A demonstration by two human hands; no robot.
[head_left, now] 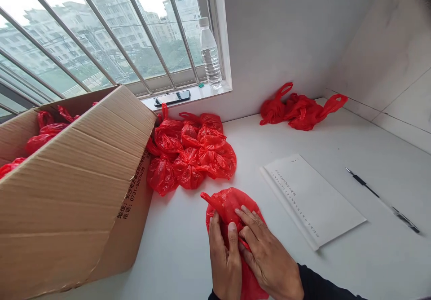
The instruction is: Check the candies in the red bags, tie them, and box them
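A red plastic bag [235, 200] lies on the white table in front of me, one handle loop sticking out at its upper left. My left hand [225, 257] holds its near left side, with the thumb raised along the folds. From the right, my right hand [266, 248] grips the bag's middle, its index finger bent and other fingers lying over the plastic. Both hands almost touch each other. What the bag contains is hidden. Just beyond it sits a cluster of several knotted red bags [191, 149].
A large cardboard box [77, 187] with red bags inside stands at left. A paper pad [313, 201] and a pen [380, 199] lie at right. More red bags [305, 111] rest by the wall. On the windowsill are a water bottle [211, 57] and a phone [172, 98].
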